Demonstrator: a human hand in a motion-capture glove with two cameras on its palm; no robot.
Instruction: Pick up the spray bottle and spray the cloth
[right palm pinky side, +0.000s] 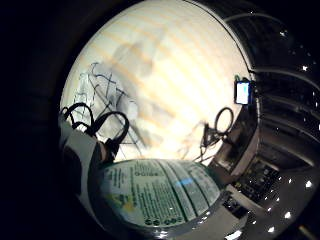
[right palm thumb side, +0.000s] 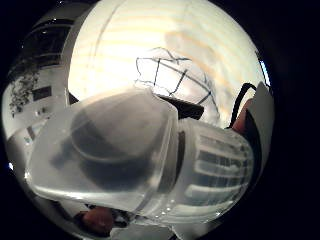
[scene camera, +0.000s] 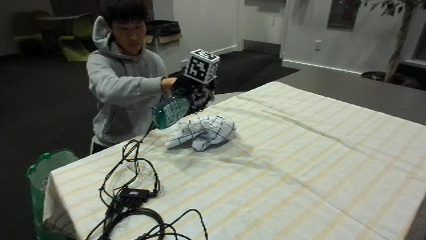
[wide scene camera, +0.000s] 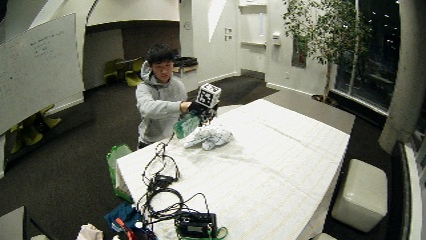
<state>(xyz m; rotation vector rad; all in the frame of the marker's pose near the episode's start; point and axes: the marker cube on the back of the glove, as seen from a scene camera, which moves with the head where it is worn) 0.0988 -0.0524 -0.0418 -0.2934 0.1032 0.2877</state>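
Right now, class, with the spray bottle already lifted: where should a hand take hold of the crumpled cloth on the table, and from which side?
Take the cloth from above, pinching one of its raised folds. It lies bunched in a loose heap on the striped tablecloth, so its edges are tucked under while the top ridges stand up. The gloved right hand holds the spray bottle.

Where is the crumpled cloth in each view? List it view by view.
Little finger side palm view: cloth on the striped tablecloth, beyond the bottle label.
Thumb side palm view: cloth behind the spray head.
Outside view: cloth below the raised bottle.
Wide outside view: cloth.
Shared landmark: striped tablecloth.
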